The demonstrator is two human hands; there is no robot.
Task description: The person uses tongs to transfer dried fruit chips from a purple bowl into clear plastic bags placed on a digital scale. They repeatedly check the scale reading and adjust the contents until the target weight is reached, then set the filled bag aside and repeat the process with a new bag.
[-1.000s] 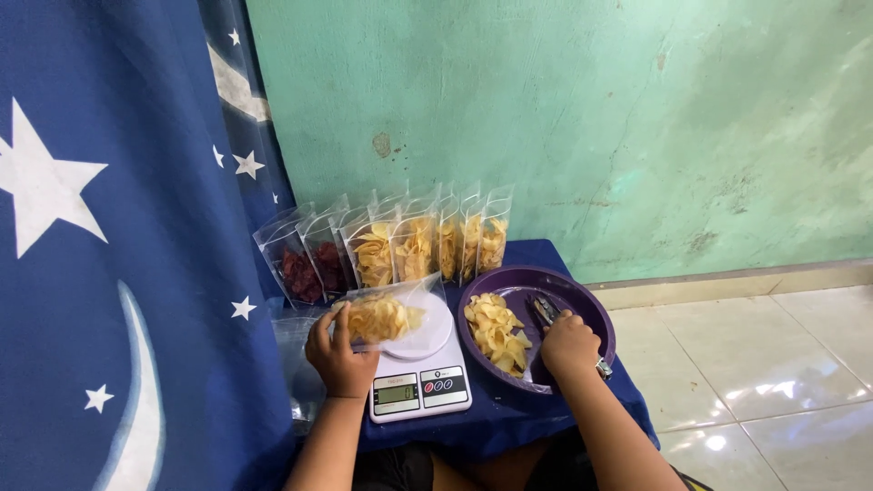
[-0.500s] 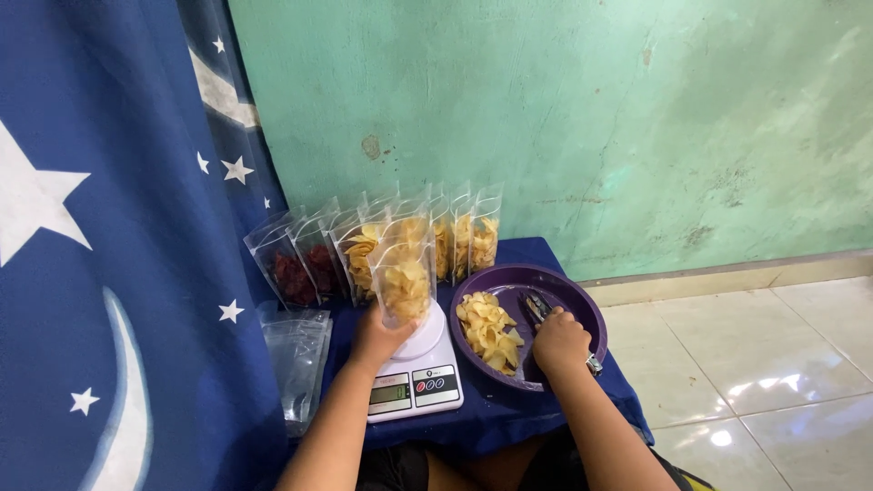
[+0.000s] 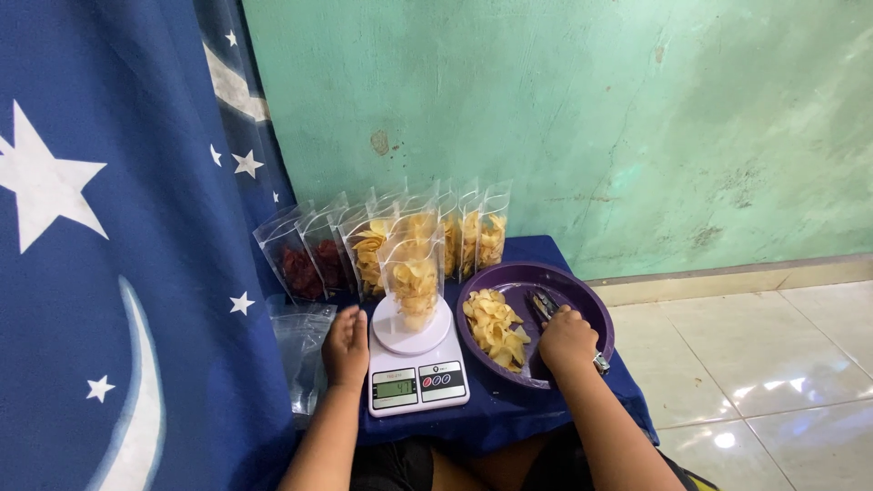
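Left hand (image 3: 346,346) rests, fingers loosely curled, empty, beside the scale (image 3: 416,364) | chip pouch (image 3: 414,282) stands upright on its pan | right hand (image 3: 567,340) grips tongs (image 3: 546,305) in the purple bowl (image 3: 582,295) (add chips gently, keeping your pouch centred).

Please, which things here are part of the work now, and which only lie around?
In use:
- pouch of chips standing on the kitchen scale
- left hand beside the scale
- right hand on the tongs
- purple bowl of chips

Lying about:
- filled pouches
- empty bags
- star curtain
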